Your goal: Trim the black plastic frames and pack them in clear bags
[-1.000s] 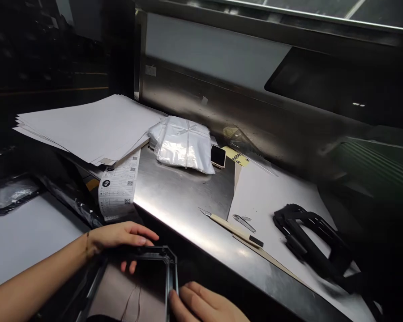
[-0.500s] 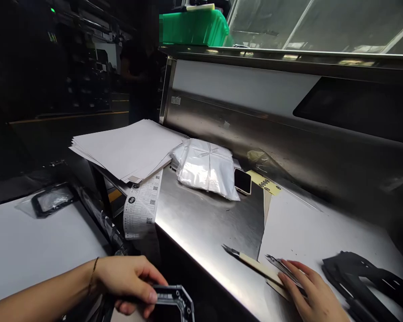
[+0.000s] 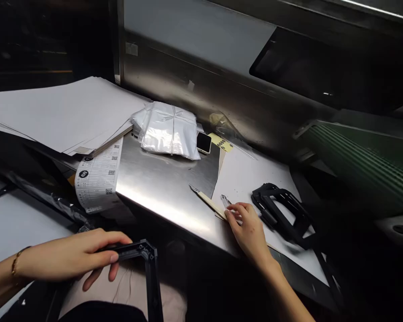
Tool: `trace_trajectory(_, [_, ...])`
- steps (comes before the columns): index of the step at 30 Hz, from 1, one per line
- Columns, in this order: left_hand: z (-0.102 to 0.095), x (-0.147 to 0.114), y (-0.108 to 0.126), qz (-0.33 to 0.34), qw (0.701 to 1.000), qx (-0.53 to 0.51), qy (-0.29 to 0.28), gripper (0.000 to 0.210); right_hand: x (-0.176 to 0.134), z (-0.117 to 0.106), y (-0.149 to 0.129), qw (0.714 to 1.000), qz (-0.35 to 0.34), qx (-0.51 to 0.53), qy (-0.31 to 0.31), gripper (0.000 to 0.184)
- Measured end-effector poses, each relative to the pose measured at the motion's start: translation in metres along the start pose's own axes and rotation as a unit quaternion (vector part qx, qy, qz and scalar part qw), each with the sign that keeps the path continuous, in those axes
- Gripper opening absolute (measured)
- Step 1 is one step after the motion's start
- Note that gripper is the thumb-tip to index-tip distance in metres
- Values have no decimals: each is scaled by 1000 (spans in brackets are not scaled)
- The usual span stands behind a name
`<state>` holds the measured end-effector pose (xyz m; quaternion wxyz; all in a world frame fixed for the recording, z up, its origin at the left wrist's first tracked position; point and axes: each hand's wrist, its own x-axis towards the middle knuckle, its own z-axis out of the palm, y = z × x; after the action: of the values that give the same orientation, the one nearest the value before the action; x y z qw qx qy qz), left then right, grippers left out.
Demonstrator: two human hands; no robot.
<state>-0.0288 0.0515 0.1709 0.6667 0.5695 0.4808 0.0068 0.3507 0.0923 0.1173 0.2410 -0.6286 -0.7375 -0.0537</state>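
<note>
Across the middle of the frame lies the steel table (image 3: 161, 188). At lower left, my left hand (image 3: 74, 257) grips the black frame (image 3: 147, 273) by its top edge. Right of centre, my right hand (image 3: 250, 228) pinches small tweezers (image 3: 225, 201) beside the knife (image 3: 208, 202).

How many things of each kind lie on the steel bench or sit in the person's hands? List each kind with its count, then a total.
Black frames: 2
Craft knives: 1
Tweezers: 1
Plastic bag bundles: 1
Paper stacks: 1
Printed label sheets: 1
Smartwatches: 1
Yellow tags: 1
Total: 9
</note>
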Motion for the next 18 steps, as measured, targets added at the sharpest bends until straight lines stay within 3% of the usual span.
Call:
trace_trajectory(4, [3, 0, 5, 3, 1000, 25, -2, 33, 12, 1, 13, 999, 18, -26, 22, 24])
trace_trajectory(8, [3, -4, 12, 4, 999, 53, -6, 35, 23, 6, 18, 998, 11, -61, -11, 29])
trace_trajectory(13, [1, -8, 14, -5, 996, 92, 22, 45, 26, 8, -10, 997, -56, -49, -25, 38])
trace_trajectory(16, [1, -10, 15, 9, 994, 107, 16, 45, 30, 13, -26, 992, -107, -30, -65, 38])
trace_trajectory(18, [2, -13, 15, 19, 993, 114, 6, 45, 32, 14, -34, 991, -110, -39, -59, 35])
